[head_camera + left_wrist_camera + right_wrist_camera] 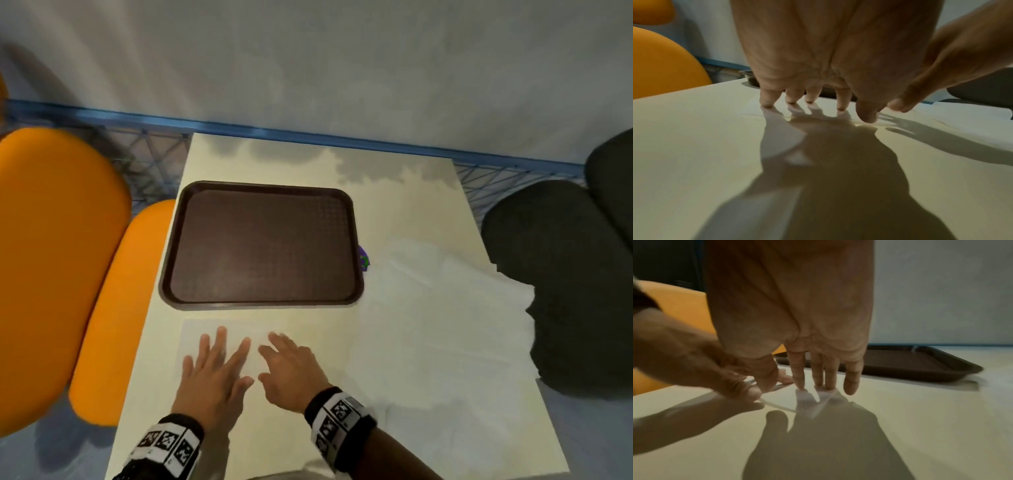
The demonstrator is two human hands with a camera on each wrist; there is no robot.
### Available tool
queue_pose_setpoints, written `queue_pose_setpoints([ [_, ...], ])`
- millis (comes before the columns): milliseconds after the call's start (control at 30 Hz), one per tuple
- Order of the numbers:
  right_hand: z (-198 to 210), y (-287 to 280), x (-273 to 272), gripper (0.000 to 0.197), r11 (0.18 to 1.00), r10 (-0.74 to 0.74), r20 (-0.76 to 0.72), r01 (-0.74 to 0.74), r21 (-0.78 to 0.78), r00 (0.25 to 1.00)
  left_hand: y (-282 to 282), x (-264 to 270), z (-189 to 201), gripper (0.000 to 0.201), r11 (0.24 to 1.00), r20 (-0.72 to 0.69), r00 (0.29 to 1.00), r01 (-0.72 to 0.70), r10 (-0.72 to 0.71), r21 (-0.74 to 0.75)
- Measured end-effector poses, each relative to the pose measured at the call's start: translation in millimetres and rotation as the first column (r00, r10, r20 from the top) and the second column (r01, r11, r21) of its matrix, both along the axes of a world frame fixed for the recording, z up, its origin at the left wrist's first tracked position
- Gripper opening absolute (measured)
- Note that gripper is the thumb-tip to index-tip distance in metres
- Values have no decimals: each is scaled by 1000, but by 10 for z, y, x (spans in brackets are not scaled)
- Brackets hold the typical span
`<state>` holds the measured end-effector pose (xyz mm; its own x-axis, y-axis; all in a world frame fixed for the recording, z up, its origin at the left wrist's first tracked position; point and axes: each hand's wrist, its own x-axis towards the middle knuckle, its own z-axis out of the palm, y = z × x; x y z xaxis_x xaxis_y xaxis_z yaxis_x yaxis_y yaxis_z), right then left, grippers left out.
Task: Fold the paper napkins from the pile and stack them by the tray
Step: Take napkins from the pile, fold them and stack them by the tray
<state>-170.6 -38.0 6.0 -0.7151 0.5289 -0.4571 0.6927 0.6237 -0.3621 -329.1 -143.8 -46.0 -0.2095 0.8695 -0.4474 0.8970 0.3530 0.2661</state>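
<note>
Pressing flat, my left hand (209,371) and right hand (291,370) lay with straight fingers on one napkin (191,337) on the desk (394,205), just before the tray (263,245). The pile (445,318) at right looked mostly unfolded, I judged.
</note>
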Motion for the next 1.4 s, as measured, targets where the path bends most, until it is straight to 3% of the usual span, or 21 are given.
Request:
queue_pose_setpoints([
  [67,30,73,159,50,986,-138,-74,130,-102,988,-7,-49,-57,71,1000,-14,1000,17,-17,6],
  [167,150,277,724,34,890,-448,-150,424,-169,881,37,-85,-69,73,999,-46,998,30,-32,-43],
  [267,307,548,1598,17,747,-665,-63,661,-67,745,139,-15,73,69,1000,-107,994,19,-22,-21],
  [367,396,675,2393,18,599,-798,91,800,10,596,395,339,297,41,984,-77,997,9,4,177],
  [467,270,664,2858,47,673,-736,236,723,154,634,777,1059,572,21,977,195,978,37,-78,209],
  [533,170,629,3041,60,712,-699,226,690,132,678,1074,1624,698,29,986,370,924,36,-94,162],
  [600,90,565,3038,63,733,-677,182,675,86,713,1332,2038,753,32,996,512,858,-11,-36,89],
  [667,28,533,3134,64,741,-671,125,666,82,731,1640,2501,760,30,997,561,824,-71,76,-30],
  [733,-14,547,3199,64,755,-655,94,651,76,750,1903,2826,737,38,975,570,791,-177,221,-132],
  [867,-25,563,3300,65,788,-616,61,615,37,785,2159,3138,639,53,935,465,812,-309,353,-171],
  [933,-20,572,3347,64,797,-604,46,603,22,796,2186,3224,600,52,925,447,810,-336,379,-175],
  [1033,-2,600,3408,59,799,-600,10,600,-21,800,2167,3324,610,28,933,422,833,-338,358,-125],
  [1067,3,616,3429,55,796,-604,-4,604,-36,797,2155,3348,615,37,946,403,858,-313,319,-83],
  [1133,11,657,3501,45,751,-660,-65,655,-83,749,2124,3366,692,45,961,356,898,-276,259,-2],
  [1200,48,727,3627,35,647,-762,-143,751,-133,631,2104,3320,774,36,970,378,906,-233,189,72],
  [1233,79,778,3708,32,586,-809,-166,797,-145,564,2095,3255,822,22,971,461,871,-226,168,73],
  [1267,122,825,3789,32,530,-845,-176,835,-149,505,2067,3181,900,5,970,592,789,-238,161,54],
  [1333,246,912,3900,40,441,-894,-186,876,-195,408,1974,3001,1069,22,949,828,499,-294,255,-115],
  [1400,443,964,3876,52,364,-929,-209,863,-350,307,1831,2783,1256,21,910,899,267,-326,348,-256],
])
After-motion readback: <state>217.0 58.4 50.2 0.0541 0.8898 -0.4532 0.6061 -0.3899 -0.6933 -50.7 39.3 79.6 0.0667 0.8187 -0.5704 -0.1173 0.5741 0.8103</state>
